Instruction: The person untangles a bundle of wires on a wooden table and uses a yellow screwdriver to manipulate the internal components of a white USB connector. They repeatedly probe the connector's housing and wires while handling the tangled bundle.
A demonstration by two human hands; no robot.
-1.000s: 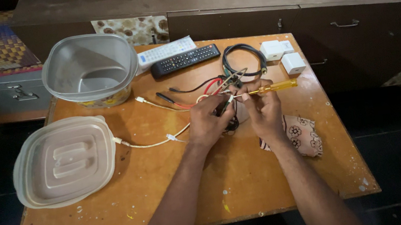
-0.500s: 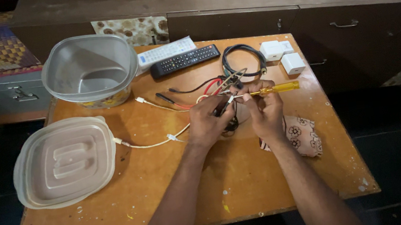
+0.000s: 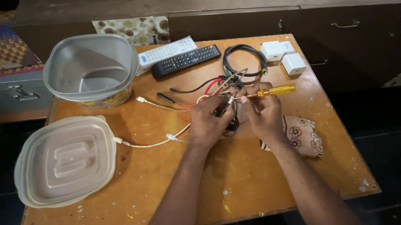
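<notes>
At mid-frame, left hand (image 3: 208, 123) pinches a small black part (image 3: 222, 108); right hand (image 3: 262, 112) grips a yellow screwdriver (image 3: 272, 90), fingers curled

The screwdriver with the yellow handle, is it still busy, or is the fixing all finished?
Still busy. Done: the tub is open, its lid set aside, and wires lie spread on the table. In hand: the right hand holds the yellow screwdriver against a small dark part in the left hand. Left: everything remains out, unpacked.
</notes>
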